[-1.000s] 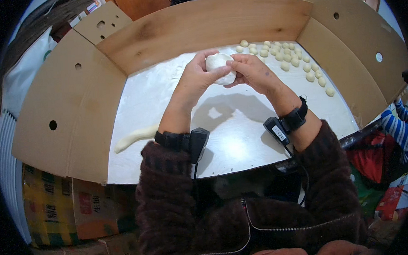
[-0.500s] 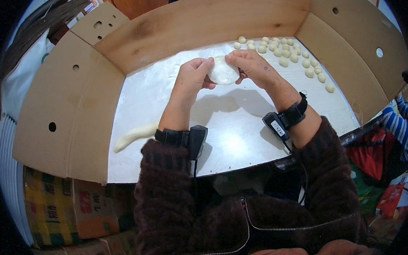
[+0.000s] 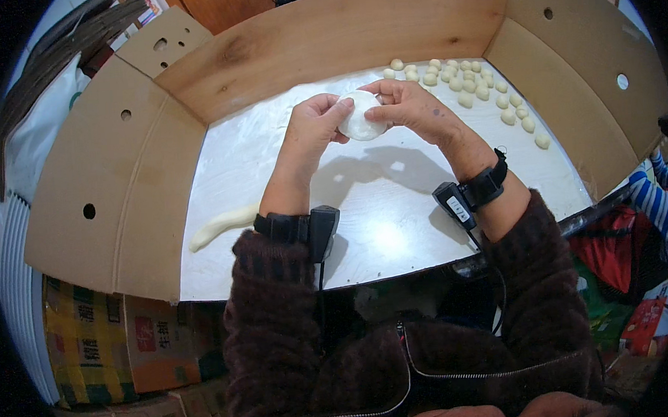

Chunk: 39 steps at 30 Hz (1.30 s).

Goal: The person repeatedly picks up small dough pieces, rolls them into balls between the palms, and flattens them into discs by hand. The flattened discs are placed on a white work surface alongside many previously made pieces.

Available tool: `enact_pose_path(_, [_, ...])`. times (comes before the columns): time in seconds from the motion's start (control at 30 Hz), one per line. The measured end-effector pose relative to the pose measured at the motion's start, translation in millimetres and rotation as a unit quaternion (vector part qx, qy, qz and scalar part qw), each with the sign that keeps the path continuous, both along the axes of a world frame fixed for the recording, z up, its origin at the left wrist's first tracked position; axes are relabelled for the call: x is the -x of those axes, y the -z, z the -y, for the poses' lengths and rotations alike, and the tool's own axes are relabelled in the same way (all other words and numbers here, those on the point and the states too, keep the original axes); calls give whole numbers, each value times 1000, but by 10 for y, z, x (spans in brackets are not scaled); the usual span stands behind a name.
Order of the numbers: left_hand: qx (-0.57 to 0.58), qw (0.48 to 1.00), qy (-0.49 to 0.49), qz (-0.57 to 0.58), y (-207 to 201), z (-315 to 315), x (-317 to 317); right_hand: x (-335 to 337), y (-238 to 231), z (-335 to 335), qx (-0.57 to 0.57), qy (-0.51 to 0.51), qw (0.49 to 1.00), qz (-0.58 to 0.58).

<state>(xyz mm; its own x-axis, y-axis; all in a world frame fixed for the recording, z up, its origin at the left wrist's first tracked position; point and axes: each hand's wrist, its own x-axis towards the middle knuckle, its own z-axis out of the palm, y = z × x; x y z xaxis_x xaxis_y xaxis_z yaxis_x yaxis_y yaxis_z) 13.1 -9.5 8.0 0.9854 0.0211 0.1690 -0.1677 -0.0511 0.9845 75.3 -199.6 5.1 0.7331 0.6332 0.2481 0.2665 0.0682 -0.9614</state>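
Dough (image 3: 361, 127), pinched by left hand (image 3: 313, 125) and right hand (image 3: 413, 112) toward the table's far edge (image 3: 242, 117), looks mid-flattening, needing even pressure.

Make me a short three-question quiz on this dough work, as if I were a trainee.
1. What do the left grip and right grip hold together?
2. True or false: the long dough strip lies left of the small dough balls.
3. How many black wrist straps show: (a) one, (b) two, (c) three?

Key:
1. A pale, round dough piece.
2. True.
3. (b).
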Motion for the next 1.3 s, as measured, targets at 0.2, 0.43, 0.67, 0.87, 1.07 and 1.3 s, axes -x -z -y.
enact_pose_path(0.2, [29,999,-7,13,32,-19,-46,-16,-77,10,4,52,998,23])
enact_pose_path(0.43, [26,999,27,24,-19,93,-66,-25,-45,33,-54,62,995,51])
enact_pose_path(0.67, [-122,989,-66,50,-88,-182,-553,-99,-89,36,-139,151,978,34])
enact_pose_path(0.87, [-418,892,-163,47,-119,-263,-1161,-111,-151,102,-139,125,982,26])
enact_pose_path(1.07, [-664,720,-51,193,52,20,-1195,-144,-169,158,-166,132,977,16])
enact_pose_path(1.3, [-567,814,-39,119,124,-24,-1118,-127,-152,115,-157,117,980,48])
